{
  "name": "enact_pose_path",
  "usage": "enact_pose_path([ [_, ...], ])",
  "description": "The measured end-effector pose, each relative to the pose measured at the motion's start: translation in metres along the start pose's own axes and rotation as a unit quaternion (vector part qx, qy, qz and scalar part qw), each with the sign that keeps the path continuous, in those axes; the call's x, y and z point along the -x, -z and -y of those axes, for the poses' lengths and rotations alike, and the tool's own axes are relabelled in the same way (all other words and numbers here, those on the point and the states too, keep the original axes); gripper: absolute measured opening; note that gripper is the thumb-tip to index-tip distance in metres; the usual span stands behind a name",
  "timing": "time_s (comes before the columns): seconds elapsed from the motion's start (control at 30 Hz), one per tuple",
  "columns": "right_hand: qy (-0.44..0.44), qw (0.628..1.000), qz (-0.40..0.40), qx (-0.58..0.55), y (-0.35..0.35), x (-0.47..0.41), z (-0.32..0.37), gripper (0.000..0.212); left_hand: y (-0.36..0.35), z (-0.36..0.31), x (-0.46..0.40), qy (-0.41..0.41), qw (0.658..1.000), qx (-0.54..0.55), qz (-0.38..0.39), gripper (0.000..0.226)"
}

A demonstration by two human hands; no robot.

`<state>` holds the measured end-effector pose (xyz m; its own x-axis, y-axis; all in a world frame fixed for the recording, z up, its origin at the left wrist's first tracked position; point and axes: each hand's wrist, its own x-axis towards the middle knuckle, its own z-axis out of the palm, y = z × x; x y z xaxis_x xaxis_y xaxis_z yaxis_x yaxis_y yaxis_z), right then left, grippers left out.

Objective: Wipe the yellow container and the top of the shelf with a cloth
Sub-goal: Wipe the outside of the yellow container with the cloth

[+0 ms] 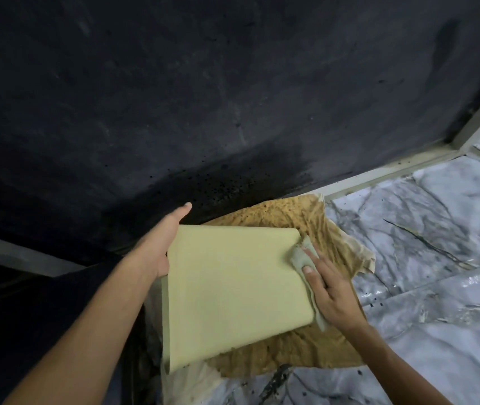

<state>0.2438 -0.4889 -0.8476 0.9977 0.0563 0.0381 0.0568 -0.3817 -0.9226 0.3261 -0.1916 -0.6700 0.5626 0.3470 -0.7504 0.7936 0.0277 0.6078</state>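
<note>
The pale yellow container [233, 285] lies tilted over the shelf top, its flat smooth side facing me. My left hand [160, 244] grips its left edge, the thumb stretched along the upper corner. My right hand [326, 285] presses a small grey-green cloth [303, 252] against the container's right edge, fingers spread over the cloth. The cloth hangs down along that edge to the lower corner. The shelf top [437, 217] is covered with a crinkled marble-patterned sheet.
Under the container lies a stained brown paper [300, 211] with curled edges. A dark soot-coloured wall [203, 97] with black specks rises behind. A pale frame edge [393, 168] runs along the wall's base at right. Dark crumbs dot the marble sheet.
</note>
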Motion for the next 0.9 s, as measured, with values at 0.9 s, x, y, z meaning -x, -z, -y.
enact_pose_path([
  [0.9,-0.190,0.922,-0.246,-0.232,0.046,0.090,0.097,0.076,0.029,0.158,0.123,-0.192,0.978,-0.020,0.077,0.058],
])
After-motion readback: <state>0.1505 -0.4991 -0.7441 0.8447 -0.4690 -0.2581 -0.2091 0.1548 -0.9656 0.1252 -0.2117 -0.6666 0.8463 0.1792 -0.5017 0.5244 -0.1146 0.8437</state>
